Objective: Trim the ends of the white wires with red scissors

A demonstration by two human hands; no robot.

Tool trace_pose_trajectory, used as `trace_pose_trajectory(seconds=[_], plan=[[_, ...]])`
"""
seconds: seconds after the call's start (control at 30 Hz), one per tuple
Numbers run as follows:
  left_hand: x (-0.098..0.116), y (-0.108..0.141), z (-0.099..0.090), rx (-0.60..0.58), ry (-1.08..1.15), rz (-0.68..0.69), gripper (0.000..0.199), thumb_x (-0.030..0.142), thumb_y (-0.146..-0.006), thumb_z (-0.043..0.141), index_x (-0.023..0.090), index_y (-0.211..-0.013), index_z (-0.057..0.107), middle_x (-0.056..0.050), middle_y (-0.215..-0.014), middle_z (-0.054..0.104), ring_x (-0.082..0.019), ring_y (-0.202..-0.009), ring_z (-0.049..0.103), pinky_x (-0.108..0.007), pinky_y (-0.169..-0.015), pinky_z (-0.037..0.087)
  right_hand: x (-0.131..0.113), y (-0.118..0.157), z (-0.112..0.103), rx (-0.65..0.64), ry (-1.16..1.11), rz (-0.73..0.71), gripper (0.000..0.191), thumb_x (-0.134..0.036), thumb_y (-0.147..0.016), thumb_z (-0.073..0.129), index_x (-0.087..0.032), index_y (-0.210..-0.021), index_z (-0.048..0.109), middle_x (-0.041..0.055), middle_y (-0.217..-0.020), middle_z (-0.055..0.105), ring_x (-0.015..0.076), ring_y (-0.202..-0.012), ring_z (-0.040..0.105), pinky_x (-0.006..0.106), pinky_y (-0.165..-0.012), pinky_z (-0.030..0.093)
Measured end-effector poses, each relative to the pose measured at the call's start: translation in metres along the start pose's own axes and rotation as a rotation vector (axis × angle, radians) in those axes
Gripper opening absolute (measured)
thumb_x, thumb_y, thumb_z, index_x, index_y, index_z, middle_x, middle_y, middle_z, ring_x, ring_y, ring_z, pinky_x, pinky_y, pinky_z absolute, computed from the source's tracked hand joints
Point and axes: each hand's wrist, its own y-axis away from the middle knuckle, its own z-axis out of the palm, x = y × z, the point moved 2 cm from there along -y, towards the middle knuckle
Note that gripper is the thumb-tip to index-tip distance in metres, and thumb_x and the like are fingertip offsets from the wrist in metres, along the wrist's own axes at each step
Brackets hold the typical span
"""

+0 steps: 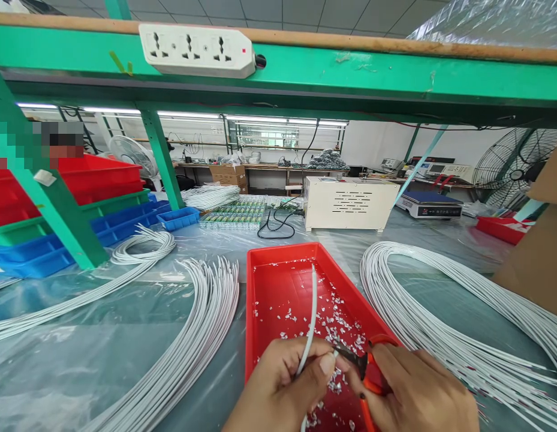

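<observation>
Plastic-covered worktop (pixel 138 324), red tray (pixel 278 288) w/ silvery scraps (pixel 334 330), your L hand's grip (pixel 287 384) pinching white cable (pixel 313 306) above tray, your R hand's grip (pixel 422 390) wrapped round orange-handled cutters (pixel 373 377), cable bundles (pixel 215 300) both sides.

White cable (pixel 313 315) and orange-handled cutters (pixel 372 373)
The cable rises, slightly curved, over the red tray (pixel 250 312) — cutters slant beside it, dark-bladed.

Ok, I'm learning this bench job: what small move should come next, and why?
Probably, the right hand should gently squeeze the orange-handled tool: its dark jaws sit where the left hand pinches a white cable, over a red tray strewn with silvery scraps.
</observation>
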Motion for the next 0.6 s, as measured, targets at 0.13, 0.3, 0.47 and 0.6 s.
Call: trace_pose_trajectory(seconds=[0.13,0.3,0.47,0.6], plan=[[0.0027,0.0002,-0.0001,-0.003,-0.012,0.018,0.039,0.05,-0.085,0.047,0.019,-0.084,0.072,0.004,-0.058,0.038,-0.013,-0.058,0.032,-0.025,-0.055,0.021,0.0002,-0.0011,-0.0002,0.003,-0.052,0.012,0.042,-0.04,-0.089,0.041,-0.021,-0.052,0.044,-0.0033,-0.044,0.043,0.0147,-0.045,0.037,0.028,-0.053,0.022],[0.0059,0.0012,-0.0004,-0.015,0.011,-0.022,0.036,0.045,-0.088,0.046,0.02,-0.085,0.072,0.005,-0.059,0.036,-0.01,-0.054,0.025,-0.025,-0.051,0.017,0.0006,-0.0017,0.0008,-0.011,-0.064,0.021,0.042,-0.039,-0.089,0.041,-0.021,-0.051,0.044,-0.0031,-0.044,0.044,0.0148,-0.045,0.038,0.028,-0.053,0.022],[0.0088,0.0012,-0.0006,-0.008,0.026,-0.009,0.032,0.039,-0.088,0.048,0.019,-0.086,0.072,0.006,-0.054,0.032,-0.01,-0.051,0.023,-0.025,-0.049,0.015,0.0006,-0.0001,0.0013,0.023,-0.041,0.001,0.04,-0.035,-0.089,0.04,-0.022,-0.052,0.044,-0.0025,-0.044,0.044,0.0155,-0.045,0.037,0.028,-0.054,0.023],[0.0048,-0.0002,-0.0011,0.0,0.093,-0.024,0.032,0.043,-0.085,0.051,0.019,-0.088,0.072,0.008,-0.05,0.028,-0.009,-0.048,0.021,-0.025,-0.047,0.014,0.0,0.0001,0.0001,0.046,-0.02,-0.006,0.037,-0.032,-0.088,0.043,-0.022,-0.052,0.043,-0.0025,-0.043,0.044,0.0158,-0.045,0.037,0.028,-0.054,0.023]])
